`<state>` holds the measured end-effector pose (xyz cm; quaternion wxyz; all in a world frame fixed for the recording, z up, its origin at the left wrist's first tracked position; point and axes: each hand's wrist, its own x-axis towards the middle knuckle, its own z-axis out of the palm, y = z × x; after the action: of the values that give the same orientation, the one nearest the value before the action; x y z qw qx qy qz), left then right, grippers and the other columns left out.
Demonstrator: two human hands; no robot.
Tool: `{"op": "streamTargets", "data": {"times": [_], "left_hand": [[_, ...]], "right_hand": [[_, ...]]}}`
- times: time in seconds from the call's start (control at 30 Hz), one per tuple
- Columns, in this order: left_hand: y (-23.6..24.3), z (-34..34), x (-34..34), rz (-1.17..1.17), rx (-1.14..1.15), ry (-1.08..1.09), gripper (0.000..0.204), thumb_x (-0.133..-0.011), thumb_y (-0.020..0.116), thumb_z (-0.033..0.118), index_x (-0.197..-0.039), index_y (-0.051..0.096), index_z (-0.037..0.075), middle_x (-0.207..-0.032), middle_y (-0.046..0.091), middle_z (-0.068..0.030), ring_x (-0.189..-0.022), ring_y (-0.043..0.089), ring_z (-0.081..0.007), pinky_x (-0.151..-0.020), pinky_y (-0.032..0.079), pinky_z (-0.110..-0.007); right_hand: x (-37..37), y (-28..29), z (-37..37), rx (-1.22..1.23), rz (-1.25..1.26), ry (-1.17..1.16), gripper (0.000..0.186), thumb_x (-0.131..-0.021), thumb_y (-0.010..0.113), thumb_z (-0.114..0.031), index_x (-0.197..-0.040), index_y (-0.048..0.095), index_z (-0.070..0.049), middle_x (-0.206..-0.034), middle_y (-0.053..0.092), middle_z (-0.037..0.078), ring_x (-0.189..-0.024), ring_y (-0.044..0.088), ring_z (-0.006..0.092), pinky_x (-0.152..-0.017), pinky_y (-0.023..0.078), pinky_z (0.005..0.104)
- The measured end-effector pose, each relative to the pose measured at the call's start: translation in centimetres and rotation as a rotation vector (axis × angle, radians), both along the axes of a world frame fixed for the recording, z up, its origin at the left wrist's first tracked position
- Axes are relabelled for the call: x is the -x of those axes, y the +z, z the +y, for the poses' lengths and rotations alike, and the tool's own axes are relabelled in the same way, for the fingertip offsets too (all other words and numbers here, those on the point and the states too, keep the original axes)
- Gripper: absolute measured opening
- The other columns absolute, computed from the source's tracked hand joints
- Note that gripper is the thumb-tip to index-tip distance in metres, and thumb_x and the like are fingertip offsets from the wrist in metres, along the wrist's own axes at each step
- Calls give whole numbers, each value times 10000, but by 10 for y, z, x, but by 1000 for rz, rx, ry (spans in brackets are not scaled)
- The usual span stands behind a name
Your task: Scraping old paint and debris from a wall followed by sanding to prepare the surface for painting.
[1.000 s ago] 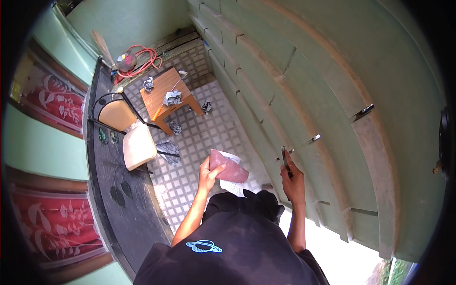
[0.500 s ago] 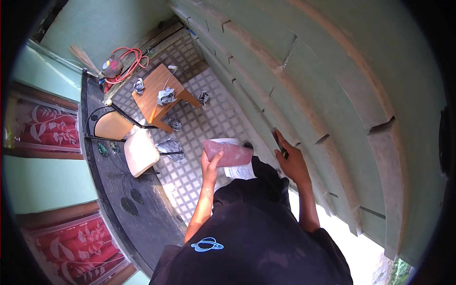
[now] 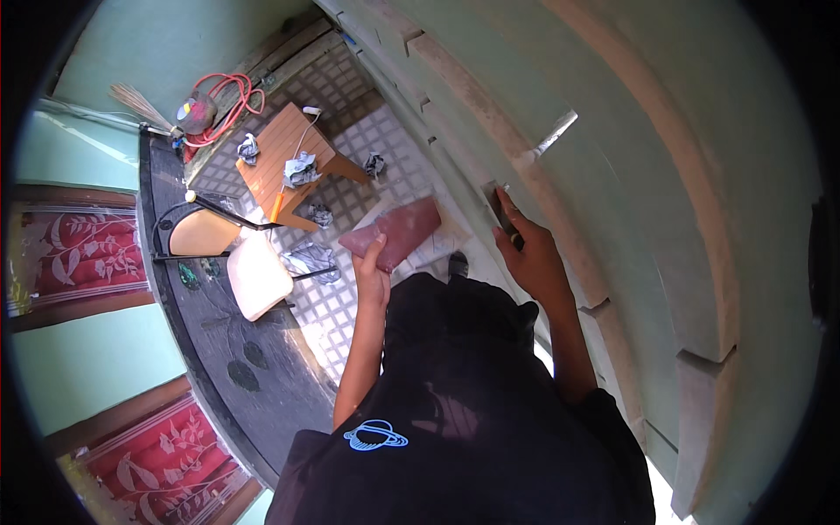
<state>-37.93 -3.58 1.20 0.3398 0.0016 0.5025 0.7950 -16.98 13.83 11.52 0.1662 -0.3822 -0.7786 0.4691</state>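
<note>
The left hand (image 3: 372, 276) is partly out of sight, some of its fingers tucked behind the reddish piece (image 3: 404, 232). That piece also covers part of the pale paper (image 3: 448, 242), whose markings are too faint for me to make out. The right hand (image 3: 535, 262) hides much of the dark tool (image 3: 495, 203), so I can't tell its kind. A small dark shape (image 3: 457, 265) pokes out past the black clothing (image 3: 455, 402), too little of it to name. The chair seat (image 3: 261, 278) blocks part of the grey crumpled bundle (image 3: 311, 261). The bench (image 3: 276, 153) conceals some of its own legs. Far right, a murky object (image 3: 820, 262) melts into the black rim.
</note>
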Motion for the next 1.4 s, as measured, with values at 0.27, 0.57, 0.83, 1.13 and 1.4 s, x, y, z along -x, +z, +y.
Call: {"op": "streamTargets", "data": {"times": [0.27, 0.57, 0.83, 1.13, 1.4], "left_hand": [[3, 55, 36, 11, -56, -26, 381, -938, 714, 159, -1255, 564, 11, -1242, 634, -88, -1166, 624, -202, -1024, 483, -351], [26, 131, 129, 215, -24, -244, 387, -949, 722, 220, -1259, 624, 11, -1138, 693, -52, -1033, 644, -135, -950, 486, -282], [39, 208, 205, 378, 15, -604, 326, -951, 754, 240, -1140, 697, -20, -1052, 728, -40, -970, 639, -101, -902, 479, -265], [48, 270, 228, 575, 21, -896, 312, -906, 794, 199, -1112, 710, -20, -1011, 739, -37, -938, 641, -100, -855, 487, -269], [20, 287, 230, 490, -69, -871, 346, -903, 791, 184, -1152, 696, -37, -1042, 747, -62, -971, 654, -116, -880, 498, -279]], "right_hand": [[26, 15, 22, -2, -118, -94, 599, -989, 673, -216, -1556, 480, -218, -728, 612, 167, -588, 520, 198, -636, 485, 333], [79, 18, 37, -104, -150, -290, 545, -1007, 662, -254, -1526, 521, -167, -705, 606, 191, -581, 538, 256, -630, 487, 364], [143, 16, 32, -124, -296, -552, 511, -1045, 596, -310, -1528, 511, -165, -774, 664, 231, -664, 659, 382, -648, 515, 458], [185, 17, 24, -112, -503, -756, 451, -1072, 545, -327, -1501, 550, -190, -777, 675, 221, -711, 682, 372, -703, 533, 441], [200, 16, 30, -136, -708, -742, 466, -1079, 489, -370, -1508, 534, -195, -781, 686, 208, -750, 714, 399, -668, 568, 520]]}}
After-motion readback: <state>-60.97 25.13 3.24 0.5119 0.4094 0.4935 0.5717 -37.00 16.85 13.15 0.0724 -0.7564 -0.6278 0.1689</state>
